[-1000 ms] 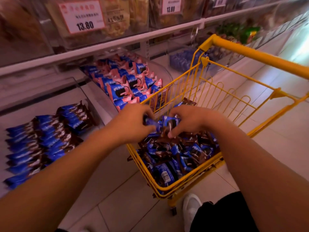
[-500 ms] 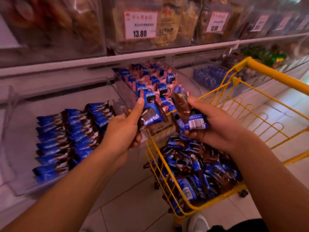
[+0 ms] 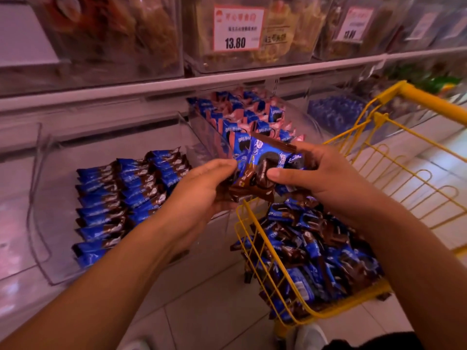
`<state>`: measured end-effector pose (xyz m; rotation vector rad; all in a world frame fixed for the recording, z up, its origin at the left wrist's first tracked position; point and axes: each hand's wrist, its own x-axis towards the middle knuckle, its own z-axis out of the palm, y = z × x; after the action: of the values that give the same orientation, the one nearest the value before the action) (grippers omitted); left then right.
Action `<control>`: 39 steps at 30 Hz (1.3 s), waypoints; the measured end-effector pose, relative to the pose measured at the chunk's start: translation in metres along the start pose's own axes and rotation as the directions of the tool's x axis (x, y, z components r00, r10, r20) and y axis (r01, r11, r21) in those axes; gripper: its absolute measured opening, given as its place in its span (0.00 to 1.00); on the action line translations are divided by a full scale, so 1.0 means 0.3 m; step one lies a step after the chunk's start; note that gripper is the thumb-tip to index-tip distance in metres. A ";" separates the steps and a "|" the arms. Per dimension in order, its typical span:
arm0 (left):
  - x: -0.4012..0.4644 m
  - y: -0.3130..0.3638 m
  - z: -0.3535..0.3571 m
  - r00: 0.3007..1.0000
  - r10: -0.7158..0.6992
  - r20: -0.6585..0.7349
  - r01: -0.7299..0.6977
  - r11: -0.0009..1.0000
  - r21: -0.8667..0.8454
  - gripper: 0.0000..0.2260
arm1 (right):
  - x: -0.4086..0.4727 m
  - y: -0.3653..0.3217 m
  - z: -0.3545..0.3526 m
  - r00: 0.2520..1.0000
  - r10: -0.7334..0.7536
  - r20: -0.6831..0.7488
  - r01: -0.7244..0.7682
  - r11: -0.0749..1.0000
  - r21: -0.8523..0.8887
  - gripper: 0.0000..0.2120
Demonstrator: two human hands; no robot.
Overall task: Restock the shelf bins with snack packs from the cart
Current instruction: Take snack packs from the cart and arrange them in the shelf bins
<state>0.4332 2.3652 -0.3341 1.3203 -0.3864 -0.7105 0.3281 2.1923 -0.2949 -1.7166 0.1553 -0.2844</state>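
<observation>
A small bunch of blue-and-brown snack packs (image 3: 265, 165) is held between both hands above the left rim of the yellow cart (image 3: 255, 223). My left hand (image 3: 202, 190) grips the bunch from the left, and my right hand (image 3: 326, 178) pinches it from the right with thumb and fingers. The cart holds a heap of the same packs (image 3: 316, 253). To the left, a clear shelf bin (image 3: 45, 203) holds rows of matching packs (image 3: 121, 200) lying side by side.
A second clear bin (image 3: 252, 117) behind the hands holds blue-and-pink packs. Above, an upper shelf (image 3: 227, 79) carries clear bins with price tags (image 3: 237, 29). The cart handle (image 3: 434, 102) reaches right. A white shoe (image 3: 310, 337) stands on the tiled floor below.
Both hands rose out of the cart with packs, then came together so the packs form one bunch. The view shifted left toward the shelf bin.
</observation>
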 end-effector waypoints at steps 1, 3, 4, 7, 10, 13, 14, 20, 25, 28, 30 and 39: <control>-0.001 0.001 -0.006 1.000 -0.004 0.024 0.005 0.999 -0.051 0.09 | -0.003 -0.001 0.000 1.000 -0.001 0.005 0.001 1.000 0.011 0.15; -0.011 0.010 -0.014 0.994 -0.007 0.105 0.016 0.996 -0.089 0.10 | -0.010 0.003 0.002 0.999 -0.014 0.038 0.013 1.000 0.006 0.12; -0.015 0.009 -0.016 0.992 -0.001 0.129 0.008 0.999 -0.051 0.17 | -0.013 0.006 0.007 0.998 -0.020 0.063 0.022 1.000 -0.022 0.13; -0.019 -0.004 -0.010 0.994 0.076 0.078 -0.086 0.989 0.124 0.26 | -0.012 0.018 0.028 0.993 -0.034 0.113 0.049 0.990 -0.129 0.18; -0.013 0.007 -0.019 0.993 0.114 -0.006 -0.114 0.993 0.027 0.25 | 0.004 0.023 0.031 0.998 -0.050 -0.028 0.047 0.994 -0.101 0.22; -0.009 0.028 -0.036 0.990 0.123 -0.074 -0.130 0.987 -0.099 0.24 | 0.004 0.014 0.025 0.934 -0.297 -0.200 0.262 0.947 -0.185 0.21; -0.012 0.033 -0.037 0.985 0.145 -0.092 -0.155 0.983 -0.102 0.25 | 0.002 0.012 0.034 0.895 -0.398 -0.201 0.345 0.904 -0.253 0.20; -0.016 0.034 -0.028 0.960 0.164 -0.227 -0.181 0.982 -0.059 0.14 | -0.009 0.030 0.124 0.842 -0.533 -0.080 0.442 0.768 -0.464 0.24; -0.025 0.035 -0.032 0.963 0.084 -0.255 -0.143 0.964 -0.223 0.14 | -0.030 0.026 0.153 0.948 -0.317 -0.012 0.314 0.942 -0.123 0.16; -0.018 0.017 -0.045 0.957 0.064 -0.284 -0.124 0.972 -0.199 0.15 | -0.021 0.017 0.160 0.953 -0.292 -0.083 0.288 0.956 -0.056 0.16; -0.014 0.011 -0.051 0.945 0.109 -0.308 -0.150 0.982 -0.111 0.20 | -0.018 0.022 0.161 0.959 -0.265 -0.096 0.269 0.963 0.029 0.31; -0.012 -0.015 -0.086 0.923 0.306 -0.233 -0.281 0.950 0.133 0.10 | 0.003 0.033 0.186 0.974 -0.090 -0.208 0.151 0.942 0.298 0.26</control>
<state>0.4457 2.3863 -0.3439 1.3884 -0.4061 -0.2700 0.3450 2.2434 -0.3124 -1.3835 0.1377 -0.5391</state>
